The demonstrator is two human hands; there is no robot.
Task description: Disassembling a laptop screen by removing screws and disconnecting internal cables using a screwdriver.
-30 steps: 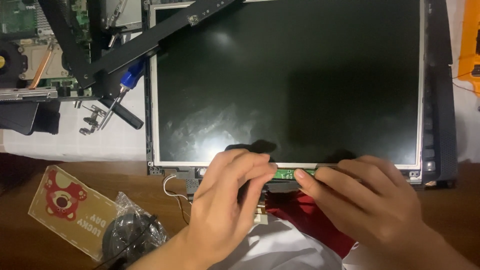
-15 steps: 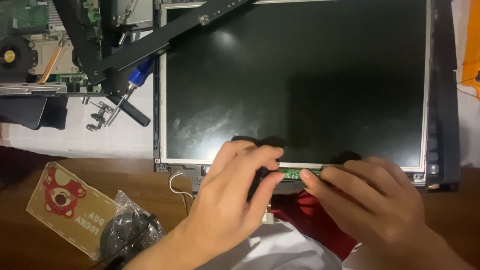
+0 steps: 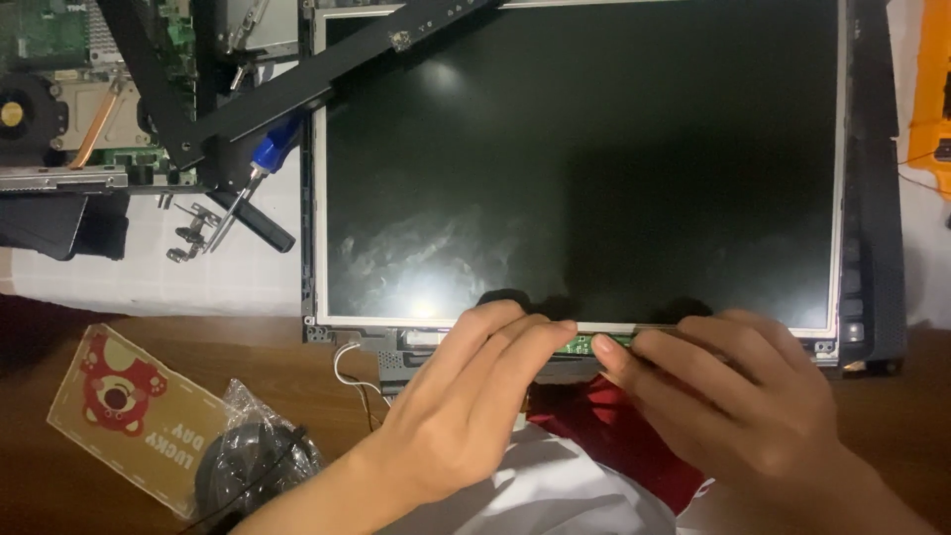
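The brown wooden surface (image 3: pixel 297 372) carries a white cloth (image 3: pixel 149 267) across its far side. At the near left edge lie a tan card with a red bear (image 3: pixel 129 411) and, seemingly, a bagged dark round part (image 3: pixel 253 466).

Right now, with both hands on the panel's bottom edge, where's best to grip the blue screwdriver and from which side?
Probably the blue handle, which pokes out from under the black bar. Its shaft runs down-left to a small hinge bracket. Come in from the lower left over the white cloth, where nothing covers it, and slide it out along its own axis. Neither the left hand nor the right hand is near it.
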